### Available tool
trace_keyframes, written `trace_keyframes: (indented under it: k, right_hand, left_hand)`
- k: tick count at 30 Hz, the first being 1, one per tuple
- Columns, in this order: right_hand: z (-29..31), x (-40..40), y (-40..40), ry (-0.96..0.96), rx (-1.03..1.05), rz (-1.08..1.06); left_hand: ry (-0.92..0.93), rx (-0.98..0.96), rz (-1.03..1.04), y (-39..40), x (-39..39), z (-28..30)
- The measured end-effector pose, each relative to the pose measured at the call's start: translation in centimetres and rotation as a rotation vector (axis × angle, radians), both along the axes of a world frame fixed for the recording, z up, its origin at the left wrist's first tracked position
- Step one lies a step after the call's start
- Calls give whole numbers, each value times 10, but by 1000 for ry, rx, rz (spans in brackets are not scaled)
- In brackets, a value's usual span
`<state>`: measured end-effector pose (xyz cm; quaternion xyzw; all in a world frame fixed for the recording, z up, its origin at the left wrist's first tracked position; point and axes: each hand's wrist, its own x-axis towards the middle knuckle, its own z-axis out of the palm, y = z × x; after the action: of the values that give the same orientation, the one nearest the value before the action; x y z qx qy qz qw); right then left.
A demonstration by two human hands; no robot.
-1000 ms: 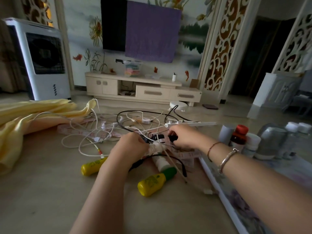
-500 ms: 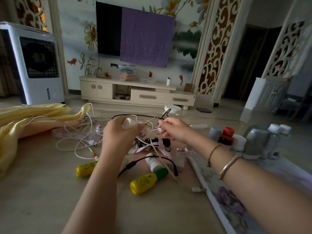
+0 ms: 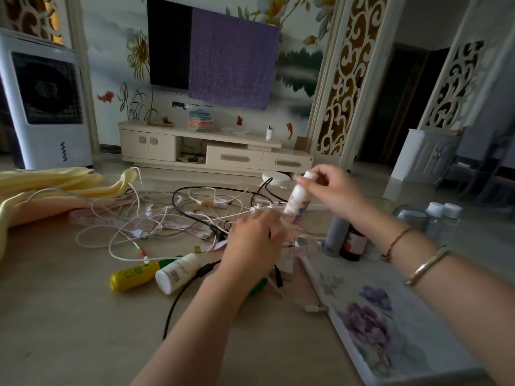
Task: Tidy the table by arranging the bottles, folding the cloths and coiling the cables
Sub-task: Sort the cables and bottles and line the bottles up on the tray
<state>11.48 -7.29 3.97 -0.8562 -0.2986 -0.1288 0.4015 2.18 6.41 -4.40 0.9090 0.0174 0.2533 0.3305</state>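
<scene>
Right hand (image 3: 333, 189) pinches a small white bottle (image 3: 298, 200) by its cap, lifted above the cable tangle (image 3: 181, 218); left hand (image 3: 255, 243) (blurred, grip unclear) sits just below-left, yellow bottle (image 3: 132, 275) further left.

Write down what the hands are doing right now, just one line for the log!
right hand: pinches small white bottle, lifted | left hand: over cable tangle, grip unclear | yellow bottle: lying on table

Single head-worn wide-angle view, facing forward and down, close over the table (image 3: 69, 316), cables (image 3: 178, 218) at 12 o'clock, TV wall (image 3: 111, 51) far beyond, forearms entering from 6 o'clock
</scene>
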Motion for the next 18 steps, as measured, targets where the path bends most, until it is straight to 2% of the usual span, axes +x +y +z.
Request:
trace_keyframes:
  k: [2, 4, 7, 11, 18]
  right_hand:
    - [1, 2, -13, -125, -117, -48]
    - [-1, 3, -22, -196, -253, -95]
    - [-8, 4, -29, -218, -387, -145]
    - [-17, 6, -31, -286, -470, -186]
    - [-26, 11, -28, -358, -671, -241]
  left_hand:
    - [45, 265, -86, -10, 1, -8]
    - [113, 371, -123, -14, 0, -12]
    - [109, 319, -108, -11, -3, -10]
    - [107, 298, 25, -4, -7, -2]
    - [384, 349, 322, 17, -13, 2]
